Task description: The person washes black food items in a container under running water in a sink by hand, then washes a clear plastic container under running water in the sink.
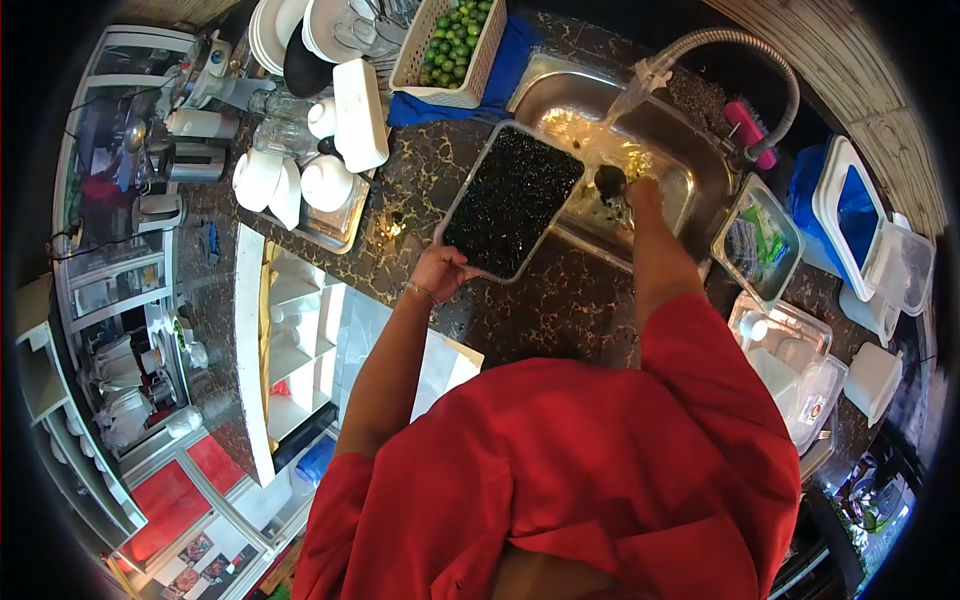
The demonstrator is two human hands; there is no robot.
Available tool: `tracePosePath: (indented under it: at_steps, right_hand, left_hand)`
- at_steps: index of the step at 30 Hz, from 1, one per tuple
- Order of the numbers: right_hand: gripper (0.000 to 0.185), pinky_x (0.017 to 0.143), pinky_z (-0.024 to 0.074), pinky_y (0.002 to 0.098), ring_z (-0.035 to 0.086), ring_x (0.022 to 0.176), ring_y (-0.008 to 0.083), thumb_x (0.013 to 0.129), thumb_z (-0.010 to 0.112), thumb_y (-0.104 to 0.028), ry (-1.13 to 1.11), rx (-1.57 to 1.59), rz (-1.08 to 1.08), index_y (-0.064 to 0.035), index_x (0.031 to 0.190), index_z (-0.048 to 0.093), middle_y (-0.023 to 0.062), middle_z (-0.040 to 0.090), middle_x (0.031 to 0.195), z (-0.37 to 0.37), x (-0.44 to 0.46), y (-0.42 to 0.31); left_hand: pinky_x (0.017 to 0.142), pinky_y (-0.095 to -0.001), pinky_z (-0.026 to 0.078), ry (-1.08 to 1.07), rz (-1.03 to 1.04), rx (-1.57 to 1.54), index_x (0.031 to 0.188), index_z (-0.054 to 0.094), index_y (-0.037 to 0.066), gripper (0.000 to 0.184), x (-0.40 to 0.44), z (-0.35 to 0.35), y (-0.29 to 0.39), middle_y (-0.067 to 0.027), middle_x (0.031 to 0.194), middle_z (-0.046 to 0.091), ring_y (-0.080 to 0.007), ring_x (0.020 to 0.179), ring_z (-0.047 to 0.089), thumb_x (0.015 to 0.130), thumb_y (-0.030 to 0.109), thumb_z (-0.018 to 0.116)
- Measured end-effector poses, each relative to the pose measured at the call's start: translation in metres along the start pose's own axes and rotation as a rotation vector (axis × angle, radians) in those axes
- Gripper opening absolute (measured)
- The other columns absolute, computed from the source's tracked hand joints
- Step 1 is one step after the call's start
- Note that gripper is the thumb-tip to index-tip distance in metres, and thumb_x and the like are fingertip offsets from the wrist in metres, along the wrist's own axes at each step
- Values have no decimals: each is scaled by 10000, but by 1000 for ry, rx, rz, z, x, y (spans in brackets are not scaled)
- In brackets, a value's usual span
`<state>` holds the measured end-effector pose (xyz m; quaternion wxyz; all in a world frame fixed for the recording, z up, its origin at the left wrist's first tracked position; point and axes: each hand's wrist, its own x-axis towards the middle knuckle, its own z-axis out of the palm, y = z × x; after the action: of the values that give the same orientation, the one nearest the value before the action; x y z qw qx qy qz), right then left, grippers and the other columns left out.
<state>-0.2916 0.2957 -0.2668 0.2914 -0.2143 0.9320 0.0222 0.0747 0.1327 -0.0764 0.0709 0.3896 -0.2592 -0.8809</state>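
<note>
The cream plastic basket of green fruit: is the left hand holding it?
No, the left hand grips the rectangular tray of black contents.

Kitchen, given s/s sink (712,178), flex. tap (720,36), stacked plates (266,36) & limes (456,45).

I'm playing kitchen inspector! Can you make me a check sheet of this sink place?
Surface: dark counter with gold veins.
Things in use: tray of glossy black bits, at the edge of the sink.
Clutter: white cups, basket of limes, plastic box.
Grip: left hand holds the tray's corner; right hand is in the sink at a dark lump, hold unclear.
Cables: what looks like a thin dark cord, far left.
Surroundings: white shelves, wood-look wall.
</note>
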Motion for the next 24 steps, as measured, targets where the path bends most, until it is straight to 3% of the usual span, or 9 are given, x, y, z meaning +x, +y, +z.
tracePosePath:
  at_steps: [1,3,8,12,13,15,17,20,24]
  right_hand:
    - [423,888,420,429,546,1012,374,762,609,-317,-71,30,139,20,1018,609,228,561,1094,-18,-28,-18]
    - [454,872,434,409,567,979,360,728,648,-355,45,101,260,6,1002,621,216,582,1059,-3,-36,-26]
    - [467,773,484,353,627,818,300,673,705,-388,38,489,235,-18,951,645,174,640,877,8,-27,-16]
    - [266,588,438,369,581,645,268,689,710,-183,282,763,14,-9,796,539,118,595,722,-38,-74,-37]
    - [223,601,445,373,577,654,286,689,688,-139,383,703,-128,-15,789,533,115,579,702,-47,-81,-40]
    - [184,614,452,377,572,663,303,688,666,-96,483,637,-268,-22,783,527,112,562,682,-47,-87,-38]
    - [125,656,501,394,586,727,315,711,570,-57,719,246,-536,-48,829,530,130,576,783,-42,-91,-33]
    - [136,699,468,421,559,831,329,733,538,-39,546,110,-700,-44,868,530,161,558,857,-31,-93,-17]
    - [147,711,497,385,559,905,305,746,504,-51,758,200,-639,-55,890,532,148,549,924,-42,-101,-18]
  left_hand:
    - [748,-448,529,46,7,20,993,394,85,363,-1,4,0,-151,1002,519,-307,874,591,671,-77,436]
    - [727,-427,534,96,13,41,667,510,16,73,-1,5,1,-138,812,570,-289,789,608,684,-45,474]
    - [786,-434,510,49,-30,39,649,498,4,68,3,-9,-4,-160,818,571,-313,814,599,694,-36,469]
    - [813,-437,495,23,-27,-21,633,497,3,79,7,-14,-5,-163,793,571,-322,798,595,706,-22,478]
    - [794,-454,509,21,-51,-35,982,371,83,341,10,-22,-6,-161,976,525,-318,867,586,684,-65,444]
    - [775,-470,523,16,-76,-49,1331,245,163,741,7,-18,-1,-160,1160,478,-314,935,577,662,-108,410]
    - [782,-485,516,52,-115,-10,1332,243,166,740,5,-14,1,-163,1151,484,-311,935,578,664,-106,411]
    - [786,-503,509,12,-85,-46,1333,239,171,743,10,-18,-3,-167,1125,501,-306,923,583,666,-108,410]
    - [792,-505,505,-11,-77,-86,1335,229,176,751,13,-34,-10,-175,1151,480,-311,937,576,665,-115,406]
